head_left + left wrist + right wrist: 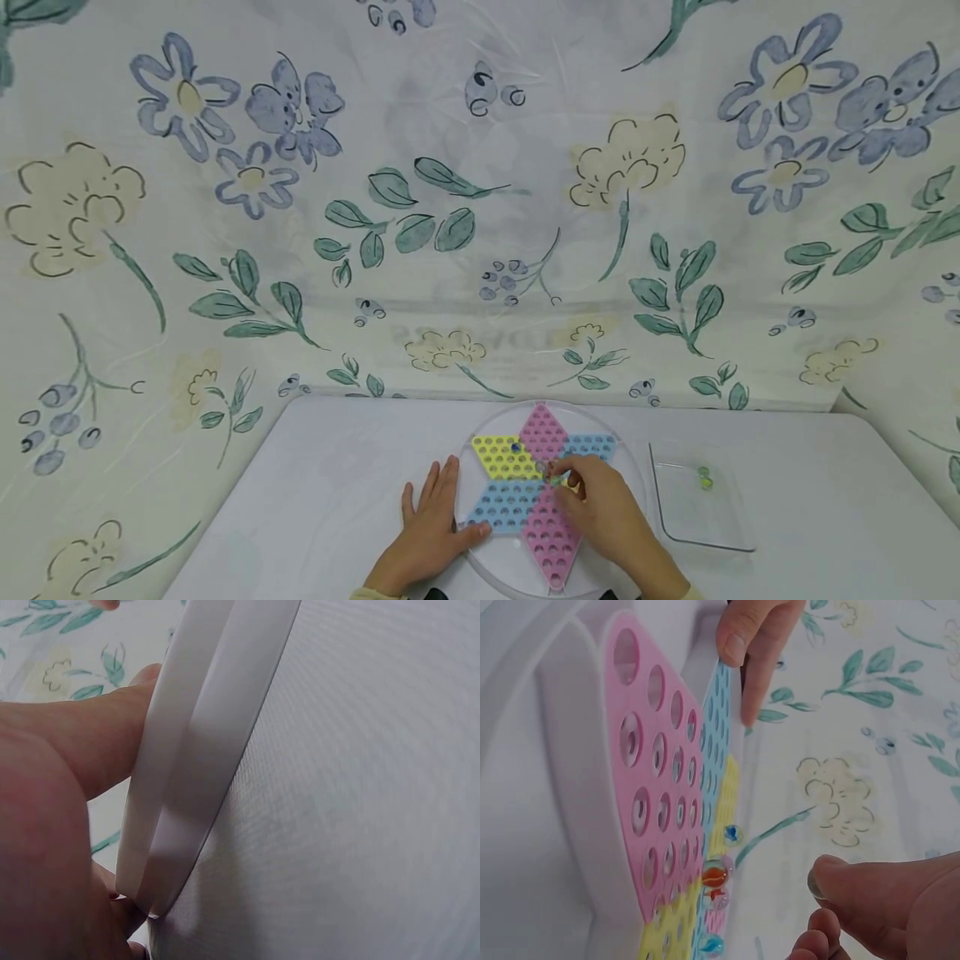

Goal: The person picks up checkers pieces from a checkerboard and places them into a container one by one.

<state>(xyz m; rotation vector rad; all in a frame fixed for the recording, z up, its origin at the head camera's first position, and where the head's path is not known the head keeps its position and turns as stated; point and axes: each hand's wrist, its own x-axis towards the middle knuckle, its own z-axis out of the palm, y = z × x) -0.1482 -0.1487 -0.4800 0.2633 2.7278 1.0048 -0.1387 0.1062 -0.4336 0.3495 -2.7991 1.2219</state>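
Observation:
A round white Chinese checkers board [465, 467] with a pink, yellow and blue star of holes lies on the table. My left hand [431, 525] rests at its left edge, fingers straight and thumb over the rim. Over the star's middle, my right hand [600, 504] pinches a glass marble [815, 883] between thumb and fingers, just above the board. Several marbles sit in the holes: a blue one [515, 447] in the yellow section, an orange-red one [715, 874] and a teal one [712, 945] near the centre. My right hand partly hides the middle in the head view.
To the right of the board stands a clear square tray [701, 542] with a few greenish marbles [705, 477] in it. Behind the white table [337, 450] hangs a flowered cloth [450, 275], which also runs along both sides.

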